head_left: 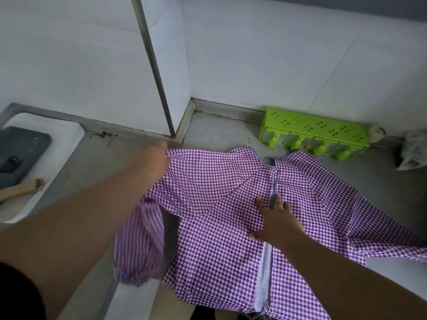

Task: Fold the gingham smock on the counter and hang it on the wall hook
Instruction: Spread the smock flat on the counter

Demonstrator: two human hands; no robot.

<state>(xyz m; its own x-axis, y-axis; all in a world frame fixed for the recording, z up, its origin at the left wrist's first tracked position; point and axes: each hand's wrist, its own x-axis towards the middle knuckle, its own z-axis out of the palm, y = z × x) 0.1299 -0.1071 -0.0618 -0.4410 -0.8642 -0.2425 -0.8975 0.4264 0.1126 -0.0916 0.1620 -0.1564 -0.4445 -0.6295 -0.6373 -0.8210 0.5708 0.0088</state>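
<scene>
The purple-and-white gingham smock (219,204) lies spread over the grey counter (215,132), its lower hem hanging past the front edge. My left hand (150,162), blurred by motion, grips the smock's upper left edge near the shoulder, and the sleeve dangles below it. My right hand (276,218) lies flat with spread fingers on the middle seam, pressing the cloth down. No wall hook is in view.
A green plastic rack (316,132) lies against the back wall at right, with a crumpled plastic bag (413,151) beyond it. At left a white sink (57,135) holds a dark tray (20,153) and a wooden handle. A metal pipe (154,65) runs up the tiled wall.
</scene>
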